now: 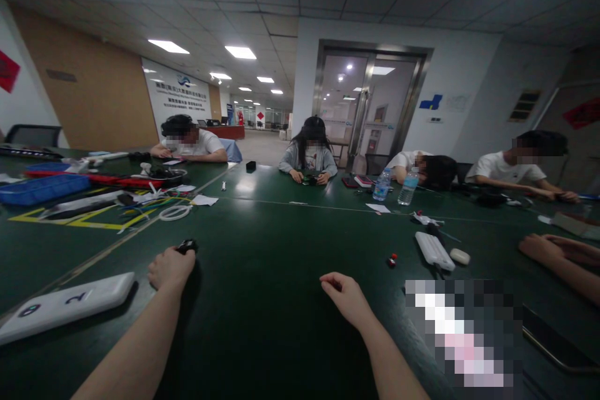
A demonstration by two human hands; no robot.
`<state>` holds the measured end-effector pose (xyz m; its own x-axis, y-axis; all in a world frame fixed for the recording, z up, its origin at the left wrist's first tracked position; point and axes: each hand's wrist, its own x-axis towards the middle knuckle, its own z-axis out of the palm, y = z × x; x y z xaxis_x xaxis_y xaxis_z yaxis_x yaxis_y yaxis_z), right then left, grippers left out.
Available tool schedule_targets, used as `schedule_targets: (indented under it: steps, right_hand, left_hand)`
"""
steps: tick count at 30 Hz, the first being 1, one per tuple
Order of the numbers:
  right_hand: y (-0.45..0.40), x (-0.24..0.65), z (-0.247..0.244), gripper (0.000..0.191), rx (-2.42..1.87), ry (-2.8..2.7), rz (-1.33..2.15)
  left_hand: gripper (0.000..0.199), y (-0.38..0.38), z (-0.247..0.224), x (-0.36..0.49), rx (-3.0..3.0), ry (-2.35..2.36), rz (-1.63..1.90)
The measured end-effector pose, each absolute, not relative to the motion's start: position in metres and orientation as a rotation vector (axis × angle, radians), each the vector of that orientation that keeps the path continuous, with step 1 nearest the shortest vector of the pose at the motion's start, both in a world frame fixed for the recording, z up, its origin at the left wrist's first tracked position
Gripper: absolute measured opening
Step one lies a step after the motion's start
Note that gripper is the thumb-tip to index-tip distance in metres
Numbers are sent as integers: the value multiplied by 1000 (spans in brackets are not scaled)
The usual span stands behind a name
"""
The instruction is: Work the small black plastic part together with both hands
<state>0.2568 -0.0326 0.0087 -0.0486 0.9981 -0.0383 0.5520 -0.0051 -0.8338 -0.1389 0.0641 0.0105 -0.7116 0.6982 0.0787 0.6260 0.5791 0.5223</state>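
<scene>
My left hand (171, 267) is closed round a small black object (187, 247), whose top shows beyond my fingers over the green table (262, 262). A white device marked "2" (70, 306) lies just left of my left forearm. My right hand (343, 295) is over the table right of the middle, its fingers curled and pressed together; whether anything is inside them is hidden. To its right lies a small red and black item (392, 260).
A white power bank (434, 250) and a cream case (460, 256) lie at the right, near another person's hands (544, 249). Two bottles (382, 185) stand farther back. Cables (175, 212) and a blue tray (44, 189) are at the left. Several people sit across the table.
</scene>
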Motion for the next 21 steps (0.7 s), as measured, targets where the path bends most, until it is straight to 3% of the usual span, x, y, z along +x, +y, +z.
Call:
schedule_targets:
  steps: [21]
  right_hand:
    - [-29, 260, 3, 25, -1607, -1691, 934]
  left_hand:
    - [56, 70, 5, -141, 1123, 2696, 781]
